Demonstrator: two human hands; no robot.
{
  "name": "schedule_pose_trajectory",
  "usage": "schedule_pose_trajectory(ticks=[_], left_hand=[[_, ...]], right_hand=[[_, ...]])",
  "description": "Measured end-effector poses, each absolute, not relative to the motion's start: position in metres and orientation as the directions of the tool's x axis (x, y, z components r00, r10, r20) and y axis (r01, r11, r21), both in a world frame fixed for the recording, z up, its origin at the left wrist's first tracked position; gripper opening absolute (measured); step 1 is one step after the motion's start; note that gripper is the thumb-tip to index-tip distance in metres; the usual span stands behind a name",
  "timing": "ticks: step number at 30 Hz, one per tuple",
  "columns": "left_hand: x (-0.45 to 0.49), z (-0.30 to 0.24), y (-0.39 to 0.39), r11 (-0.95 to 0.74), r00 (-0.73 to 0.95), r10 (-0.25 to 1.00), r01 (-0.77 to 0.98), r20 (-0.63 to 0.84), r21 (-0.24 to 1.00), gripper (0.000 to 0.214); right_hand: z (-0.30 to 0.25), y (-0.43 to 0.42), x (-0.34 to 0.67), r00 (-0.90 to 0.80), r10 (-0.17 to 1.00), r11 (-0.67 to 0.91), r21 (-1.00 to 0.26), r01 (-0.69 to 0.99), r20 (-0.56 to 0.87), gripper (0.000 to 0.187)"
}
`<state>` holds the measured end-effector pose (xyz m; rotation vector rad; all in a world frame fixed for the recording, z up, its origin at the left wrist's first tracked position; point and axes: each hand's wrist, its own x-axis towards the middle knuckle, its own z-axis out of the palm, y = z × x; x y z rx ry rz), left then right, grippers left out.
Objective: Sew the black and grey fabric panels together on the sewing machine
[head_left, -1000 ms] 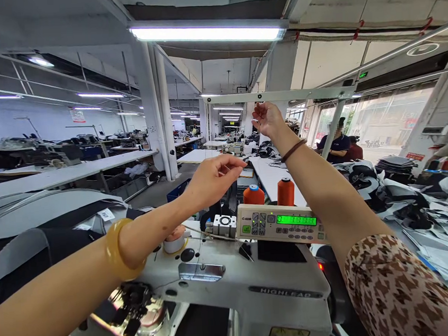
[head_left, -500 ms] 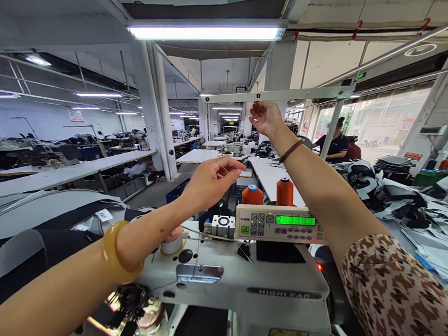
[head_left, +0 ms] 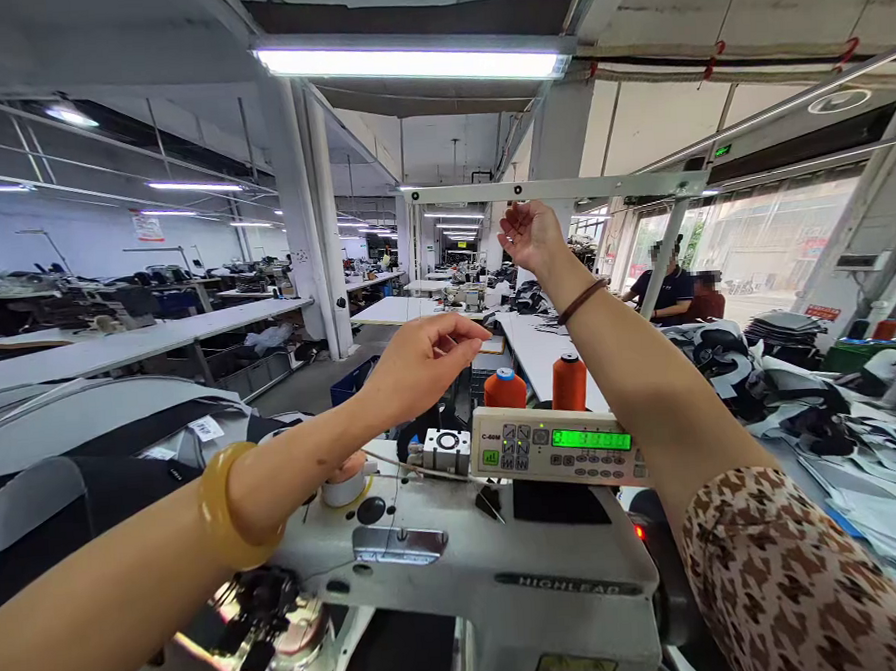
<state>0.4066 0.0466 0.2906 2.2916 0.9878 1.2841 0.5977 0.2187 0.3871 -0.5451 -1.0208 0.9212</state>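
Observation:
My left hand (head_left: 430, 361) is over the sewing machine (head_left: 475, 559), thumb and fingertips pinched together. Anything between those fingertips is too fine to make out. Higher up, my right hand (head_left: 534, 236) reaches to the underside of a pale overhead thread-guide bar (head_left: 597, 187), close to one of its dark eyelets. Its fingers are curled in, with the thumb and index finger close together at the bar; what they pinch cannot be made out. Two orange thread cones (head_left: 569, 383) stand behind the control panel (head_left: 559, 448), whose display glows green.
Dark and grey fabric pieces (head_left: 126, 493) lie to the left of the machine. Stacks of cut pieces (head_left: 866, 494) cover the right side. A long white table (head_left: 528, 361) runs away ahead. Two people (head_left: 667, 289) sit at the back right. A lamp (head_left: 411, 62) hangs overhead.
Both my hands stay almost where they were, with the right fingers shifting slightly at the bar. The digits on the panel's display differ. Part of another person appears at the right edge.

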Motion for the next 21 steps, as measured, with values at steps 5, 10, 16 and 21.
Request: schedule_pose_trajectory(ticks=[5,10,16,21], left_hand=[[0.407,0.291,0.046,-0.700,0.347,0.713,0.415,0.610,0.582,0.021],[0.406,0.291,0.047,-0.695,0.349,0.717,0.409,0.603,0.591,0.020],[0.406,0.291,0.046,-0.688,0.342,0.723,0.435,0.600,0.581,0.021],[0.407,0.291,0.045,-0.690,0.344,0.722,0.426,0.600,0.585,0.021]], right_hand=[[0.386,0.237,0.608,0.137,0.807,0.586,-0.750,-0.307,0.574,0.008],[0.388,0.235,0.607,0.126,0.825,0.554,-0.743,-0.376,0.551,0.005],[0.388,0.227,0.602,0.162,0.853,0.511,-0.728,-0.457,0.497,0.003],[0.387,0.229,0.602,0.164,0.855,0.507,-0.731,-0.457,0.491,0.004]])
